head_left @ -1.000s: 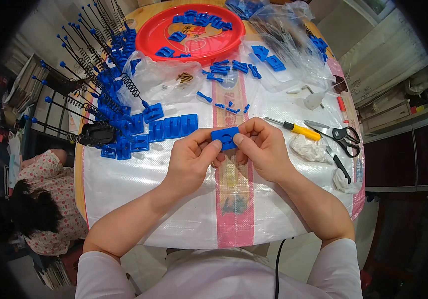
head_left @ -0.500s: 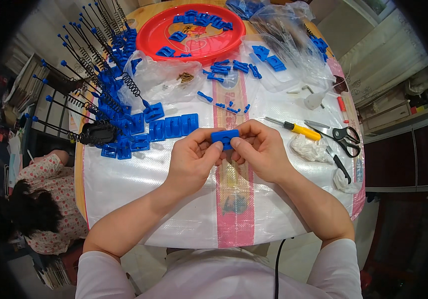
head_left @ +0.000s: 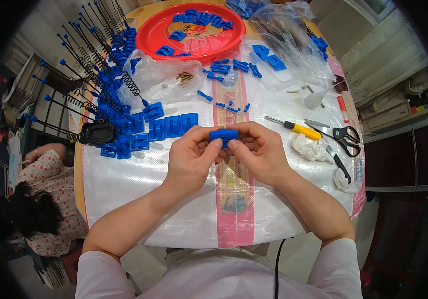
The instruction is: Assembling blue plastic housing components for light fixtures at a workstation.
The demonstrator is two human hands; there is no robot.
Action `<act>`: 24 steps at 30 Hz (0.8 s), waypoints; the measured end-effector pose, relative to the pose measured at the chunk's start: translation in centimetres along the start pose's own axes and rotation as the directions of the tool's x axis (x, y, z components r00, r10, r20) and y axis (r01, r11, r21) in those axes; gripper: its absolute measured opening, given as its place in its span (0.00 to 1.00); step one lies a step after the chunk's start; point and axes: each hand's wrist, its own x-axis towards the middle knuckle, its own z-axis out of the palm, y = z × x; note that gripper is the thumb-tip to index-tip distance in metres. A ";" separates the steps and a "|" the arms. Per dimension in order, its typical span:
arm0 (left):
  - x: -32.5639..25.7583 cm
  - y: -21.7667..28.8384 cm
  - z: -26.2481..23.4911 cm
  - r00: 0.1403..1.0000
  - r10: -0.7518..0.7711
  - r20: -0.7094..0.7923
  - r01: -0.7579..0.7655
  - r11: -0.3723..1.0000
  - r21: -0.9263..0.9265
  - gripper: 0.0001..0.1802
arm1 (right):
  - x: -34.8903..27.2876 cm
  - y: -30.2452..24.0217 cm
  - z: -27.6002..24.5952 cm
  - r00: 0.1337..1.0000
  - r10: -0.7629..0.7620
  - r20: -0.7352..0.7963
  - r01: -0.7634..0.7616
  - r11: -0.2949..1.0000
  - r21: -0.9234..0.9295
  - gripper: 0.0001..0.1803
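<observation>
Between my two hands is a small blue plastic block [head_left: 224, 135], held over the pink stripe of the table cover. My left hand [head_left: 192, 157] pinches its left end, with the thumb on the near face. At the other end my right hand [head_left: 257, 152] grips it the same way, thumb against the near face. The fingers behind the block are partly hidden. Just beyond my left hand stands a row of similar blue plastic pieces [head_left: 173, 126]. Several small blue parts [head_left: 231, 107] lie on the cover past the held block.
Far left, blue bases [head_left: 111, 104] bear black springs and rods. A red tray [head_left: 191, 52] of blue pieces stands at the back. To the right lie a yellow screwdriver [head_left: 303, 130], black-handled scissors [head_left: 346, 139], a knife [head_left: 342, 169] and a white squeeze bottle [head_left: 313, 101]. A person [head_left: 49, 199] is at left.
The blue block has tipped in my fingers, so its long edge face shows more. Both hands stay in nearly the same place. The person at left has shifted an arm slightly.
</observation>
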 end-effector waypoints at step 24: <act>-0.2 0.2 0.4 0.999 0.040 -0.011 -0.040 0.999 0.003 0.13 | -0.2 -0.3 0.2 1.000 0.008 -0.028 -0.010 0.998 -0.056 0.08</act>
